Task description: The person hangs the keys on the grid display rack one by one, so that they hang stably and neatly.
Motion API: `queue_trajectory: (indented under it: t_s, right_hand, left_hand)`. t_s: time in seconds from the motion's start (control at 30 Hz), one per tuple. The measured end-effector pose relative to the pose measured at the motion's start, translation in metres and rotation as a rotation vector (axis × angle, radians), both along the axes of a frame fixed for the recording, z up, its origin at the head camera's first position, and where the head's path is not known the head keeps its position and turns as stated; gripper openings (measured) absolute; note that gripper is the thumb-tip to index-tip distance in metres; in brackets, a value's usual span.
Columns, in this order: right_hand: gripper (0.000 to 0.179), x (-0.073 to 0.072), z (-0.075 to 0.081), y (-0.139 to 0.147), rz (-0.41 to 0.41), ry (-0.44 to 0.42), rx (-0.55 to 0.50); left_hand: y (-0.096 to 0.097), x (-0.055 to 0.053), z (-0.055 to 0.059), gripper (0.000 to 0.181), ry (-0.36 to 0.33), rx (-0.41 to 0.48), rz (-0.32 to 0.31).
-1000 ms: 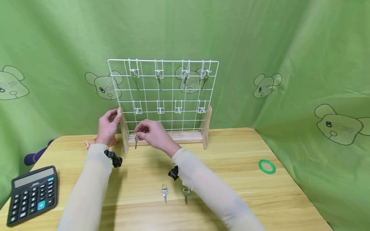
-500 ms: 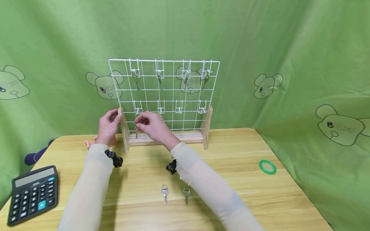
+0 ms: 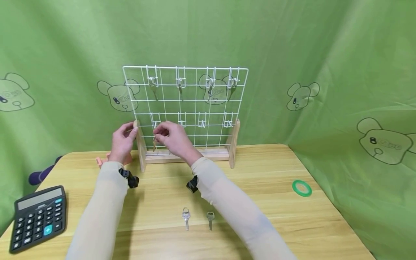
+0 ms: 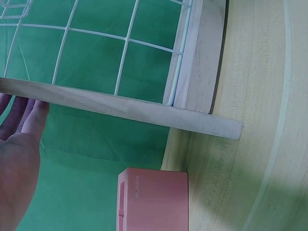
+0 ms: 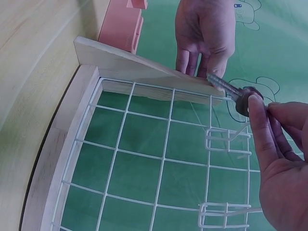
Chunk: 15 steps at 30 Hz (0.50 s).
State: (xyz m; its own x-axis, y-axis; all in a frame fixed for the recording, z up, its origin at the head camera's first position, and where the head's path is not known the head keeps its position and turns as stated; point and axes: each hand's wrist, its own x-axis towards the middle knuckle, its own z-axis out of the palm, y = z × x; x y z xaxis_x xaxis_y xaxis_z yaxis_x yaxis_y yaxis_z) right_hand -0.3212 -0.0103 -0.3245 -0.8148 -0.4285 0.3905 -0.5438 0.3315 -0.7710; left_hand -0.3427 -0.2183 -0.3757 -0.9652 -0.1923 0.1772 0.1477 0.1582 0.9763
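My left hand [image 3: 122,141] holds the top of the left wooden upright [image 3: 141,151] of a white wire grid rack [image 3: 194,113]. In the left wrist view, its fingers [image 4: 35,118] lie against the upright. My right hand [image 3: 175,140] pinches a key [image 5: 230,89] by its head between thumb and fingertips. In the head view that key hangs blade down just below the lower row's leftmost hook [image 3: 156,124]. Seen from the right wrist, the key's head is close to a wire hook [image 5: 226,139]. Several keys [image 3: 152,86] hang on the upper row of hooks.
Two keys lie on the table in front of the rack, a silver one with a ring [image 3: 186,216] and a darker one [image 3: 210,218]. A calculator [image 3: 39,218] is at left, a green tape roll [image 3: 302,188] at right. A pink object [image 4: 153,199] stands beside the left upright.
My right hand has risen with the key from near the rack's wooden base to just under the lower left hook. The left hand keeps its place on the upright.
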Motion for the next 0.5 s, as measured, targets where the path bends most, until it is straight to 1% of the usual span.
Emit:
queue_trajectory:
  t_s: [0.07,0.37,0.5]
  right_hand:
    - [0.012,-0.0022,-0.0005,-0.0012,-0.008,-0.009,-0.017]
    - [0.013,-0.0079,-0.0009,-0.0071,-0.049,-0.004,-0.101]
    - [0.015,-0.01,-0.0025,-0.0101,-0.08,-0.006,-0.123]
  left_hand:
    - [-0.0004,0.0003,0.0001,0.048,0.001,0.004,0.0]
    - [-0.0004,0.0018,0.0022,0.049,-0.008,-0.006,-0.002]
    - [-0.0008,0.0018,0.0021,0.049,-0.01,-0.012,0.004]
